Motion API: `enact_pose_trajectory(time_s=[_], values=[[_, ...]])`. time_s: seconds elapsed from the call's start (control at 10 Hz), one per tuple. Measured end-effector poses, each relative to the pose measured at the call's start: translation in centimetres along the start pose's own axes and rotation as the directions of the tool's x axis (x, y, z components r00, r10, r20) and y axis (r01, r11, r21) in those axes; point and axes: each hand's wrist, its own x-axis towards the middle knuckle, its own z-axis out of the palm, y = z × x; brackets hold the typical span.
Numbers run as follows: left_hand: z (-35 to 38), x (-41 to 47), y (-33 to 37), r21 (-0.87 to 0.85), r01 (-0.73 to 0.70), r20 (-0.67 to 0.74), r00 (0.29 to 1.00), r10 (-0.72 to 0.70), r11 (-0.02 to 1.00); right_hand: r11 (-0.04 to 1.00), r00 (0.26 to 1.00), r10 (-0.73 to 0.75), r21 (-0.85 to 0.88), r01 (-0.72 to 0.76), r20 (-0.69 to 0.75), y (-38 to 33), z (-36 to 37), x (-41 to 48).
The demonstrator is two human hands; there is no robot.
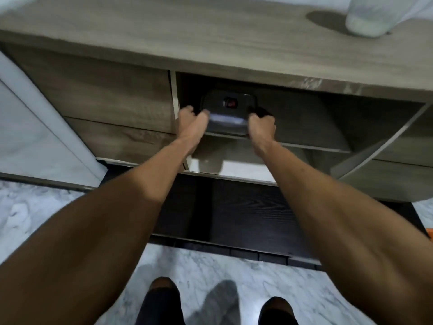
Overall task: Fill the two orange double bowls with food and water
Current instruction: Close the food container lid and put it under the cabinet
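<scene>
One dark lidded container (225,111), its lid bearing a small red mark, sits on the upper shelf (304,146) of an open wooden cabinet (117,97), gripped at its two near corners by two bare hands: the left hand (191,119) curled on its left side, the right hand (261,125) closed on its right. Beyond these, one pale object (365,19) stands on the cabinet top, and only one orange sliver (430,233) shows at the right edge, too small to identify.

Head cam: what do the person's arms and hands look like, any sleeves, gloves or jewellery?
Both forearms are bare up to the frame edge, no sleeves showing. The left hand and right hand wear no gloves; no watch or bracelet on either wrist. Rings cannot be told through the blur.
</scene>
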Motion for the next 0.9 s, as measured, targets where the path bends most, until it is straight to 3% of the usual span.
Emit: enact_pose_trajectory(time_s=[0.1,0.3,0.5,0.6,0.8,0.9], values=[[0.4,1.6,-1.1,0.068,-0.010,-0.019,1.000,0.011,0.998,1.000,0.999,-0.001,-0.007,0.001,0.041,0.8,1.3,1.9],[1.9,3.5,-2.6,0.135,-0.047,-0.034,0.998,0.052,0.990,0.963,0.989,-0.140,-0.227,0.146,0.045,1.6,3.3,4.6],[2.2,3.6,-2.9,0.167,-0.028,-0.055,0.998,0.038,0.986,0.920,0.985,-0.163,-0.353,0.170,0.050,1.8,3.7,5.1],[1.6,3.0,-2.2,0.145,0.006,-0.001,1.000,-0.006,0.989,0.943,0.991,-0.116,-0.306,0.131,0.067,1.1,2.6,3.6],[-4.1,-4.2,-3.3,0.114,0.134,0.082,0.986,-0.143,0.984,0.998,0.987,0.064,-0.005,-0.064,0.149,0.8,-5.4,-5.9],[-10.6,-12.5,-6.5,0.229,0.344,0.054,0.930,-0.364,0.911,0.987,0.968,0.153,0.012,-0.158,0.199,-0.1,-12.9,-12.5]])
